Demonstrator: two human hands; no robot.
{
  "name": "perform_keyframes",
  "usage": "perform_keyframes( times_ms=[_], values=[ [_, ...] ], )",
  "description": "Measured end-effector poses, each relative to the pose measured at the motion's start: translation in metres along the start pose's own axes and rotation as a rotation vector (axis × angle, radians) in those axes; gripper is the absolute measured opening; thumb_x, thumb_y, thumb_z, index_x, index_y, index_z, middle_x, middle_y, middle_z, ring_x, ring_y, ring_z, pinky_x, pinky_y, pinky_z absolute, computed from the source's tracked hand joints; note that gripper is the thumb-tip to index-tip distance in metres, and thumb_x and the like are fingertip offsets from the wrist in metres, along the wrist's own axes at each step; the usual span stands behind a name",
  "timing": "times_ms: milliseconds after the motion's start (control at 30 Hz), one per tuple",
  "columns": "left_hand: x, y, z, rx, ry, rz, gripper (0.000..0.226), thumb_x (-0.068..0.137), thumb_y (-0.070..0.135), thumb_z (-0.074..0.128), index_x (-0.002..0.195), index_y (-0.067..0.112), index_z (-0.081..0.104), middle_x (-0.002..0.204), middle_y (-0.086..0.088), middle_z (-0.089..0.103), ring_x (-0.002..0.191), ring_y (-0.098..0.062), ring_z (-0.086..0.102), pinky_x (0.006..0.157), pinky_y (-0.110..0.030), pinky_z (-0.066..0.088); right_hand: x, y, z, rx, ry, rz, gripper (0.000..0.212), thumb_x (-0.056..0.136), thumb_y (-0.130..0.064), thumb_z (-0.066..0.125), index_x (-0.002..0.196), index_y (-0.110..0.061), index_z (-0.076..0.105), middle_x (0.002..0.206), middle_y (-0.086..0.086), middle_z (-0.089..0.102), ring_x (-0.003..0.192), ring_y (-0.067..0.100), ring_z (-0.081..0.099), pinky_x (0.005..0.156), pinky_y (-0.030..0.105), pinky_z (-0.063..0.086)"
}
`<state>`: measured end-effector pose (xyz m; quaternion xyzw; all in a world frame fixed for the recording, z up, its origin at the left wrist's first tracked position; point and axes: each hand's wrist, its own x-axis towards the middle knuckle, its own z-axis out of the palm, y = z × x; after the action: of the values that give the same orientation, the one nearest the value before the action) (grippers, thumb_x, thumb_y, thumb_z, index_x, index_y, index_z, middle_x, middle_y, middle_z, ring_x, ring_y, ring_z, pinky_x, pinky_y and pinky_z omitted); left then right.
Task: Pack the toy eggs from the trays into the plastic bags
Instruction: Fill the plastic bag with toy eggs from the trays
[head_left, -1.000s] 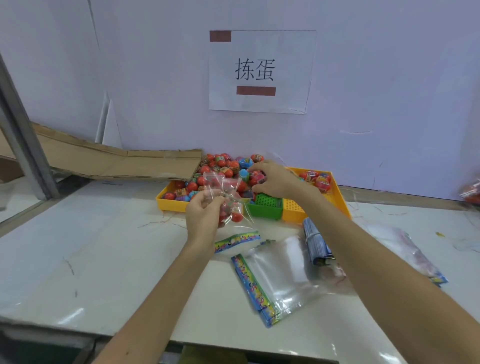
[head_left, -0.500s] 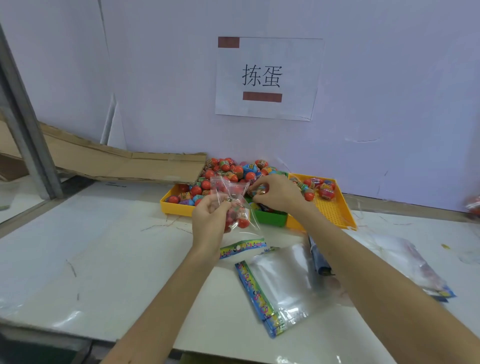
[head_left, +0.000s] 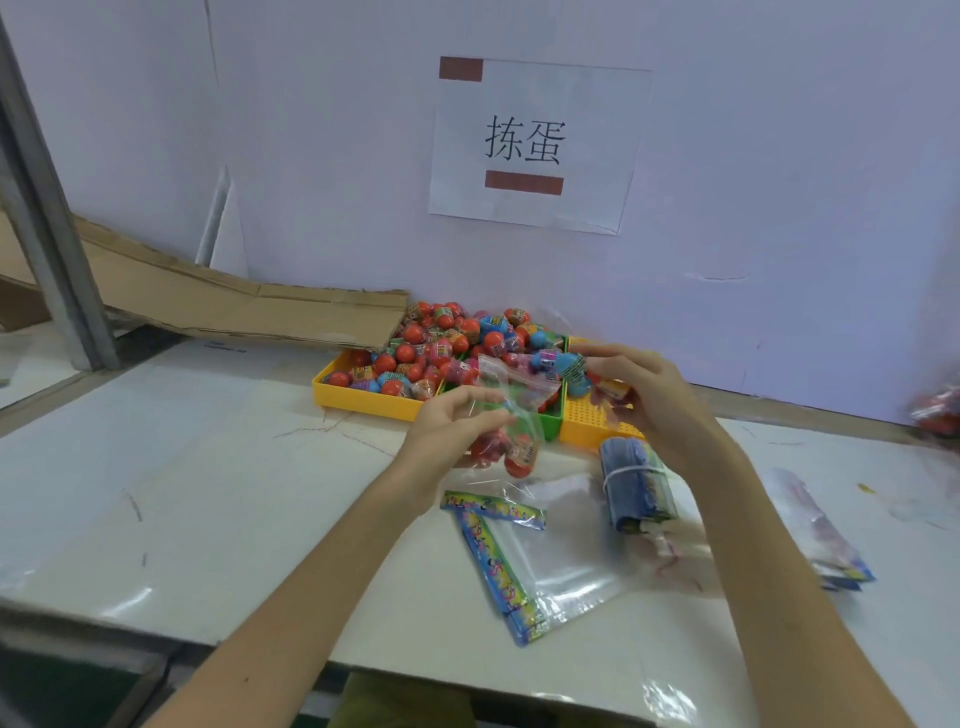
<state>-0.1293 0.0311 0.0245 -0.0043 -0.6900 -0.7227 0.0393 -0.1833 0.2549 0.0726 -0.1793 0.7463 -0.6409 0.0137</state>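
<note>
My left hand (head_left: 451, 426) pinches the edge of a clear plastic bag (head_left: 511, 410) that hangs in front of the trays with red toy eggs (head_left: 517, 457) in its bottom. My right hand (head_left: 641, 395) is just right of the bag's mouth and holds a blue toy egg (head_left: 571, 371) in its fingertips. Behind stand a yellow tray (head_left: 363, 402) heaped with red and blue toy eggs (head_left: 441, 343), a green tray (head_left: 551, 423) and another yellow tray (head_left: 587, 423).
Empty bags with colourful header strips (head_left: 519, 561) lie flat on the white table in front of my hands. A banded bundle of bags (head_left: 636, 483) lies beside my right wrist. More bags (head_left: 821, 535) lie at the right. Flattened cardboard (head_left: 234, 312) leans at the back left.
My right hand has lifted out of the tray with a blue egg and moved toward the bag's mouth. The left hand kept hold of the bag.
</note>
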Motion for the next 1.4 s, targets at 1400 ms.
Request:
perform_keyframes(
  times_ms=[1400],
  values=[
    [0.003,-0.009,0.001,0.195,0.029,0.1,0.038,0.09,0.034,0.075,0.121,0.015,0.063,0.104,-0.012,0.075,0.086,-0.017,0.069,0.067,-0.023,0.049,0.01,0.023,0.008,-0.348,0.444,-0.026,0.025,0.093,-0.003,0.054,0.103,-0.026,0.059,0.092,-0.006,0.056,0.089,0.019,0.06,0.068,0.033,0.054]
  ],
)
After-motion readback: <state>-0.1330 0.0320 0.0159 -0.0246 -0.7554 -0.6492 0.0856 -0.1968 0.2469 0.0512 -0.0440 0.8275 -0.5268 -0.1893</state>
